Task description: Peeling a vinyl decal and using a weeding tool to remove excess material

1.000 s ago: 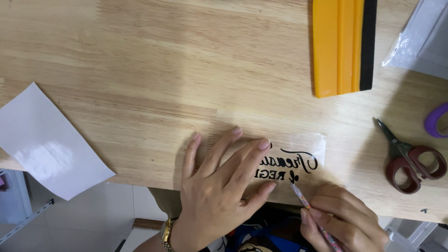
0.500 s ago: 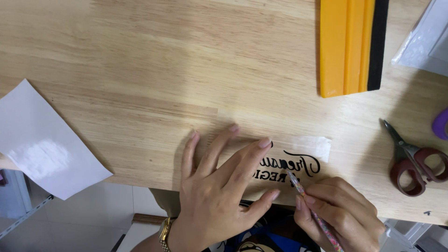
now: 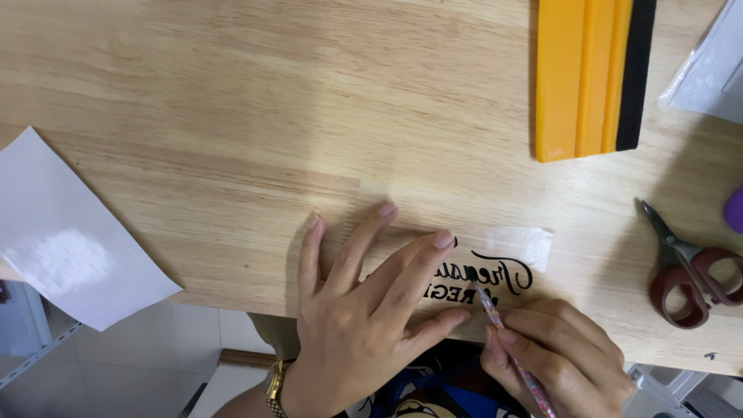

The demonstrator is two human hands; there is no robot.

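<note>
Picking at black vinyl lettering with a thin pink pointed tool (image 3: 507,346), which we are pinching in our right hand (image 3: 561,352).
Our left hand (image 3: 364,310) is pressing flat, grasping nothing, on the clear lettered sticker strip (image 3: 507,259) at the pale wooden table (image 3: 232,116) edge; we are risking tearing a letter if the tip digs.

Pale wood-grain table (image 3: 232,101), light tan with darker streaks. Yellow-orange squeegee (image 3: 580,77), black strip along one edge. Clear sticker strip (image 3: 507,259), black script lettering. Thin tool (image 3: 511,348) speckled pink, multicoloured. Scissors (image 3: 689,271): dark red handles, grey blades. Glossy white paper sheet (image 3: 70,232). Gold wristwatch (image 3: 274,385).
</note>
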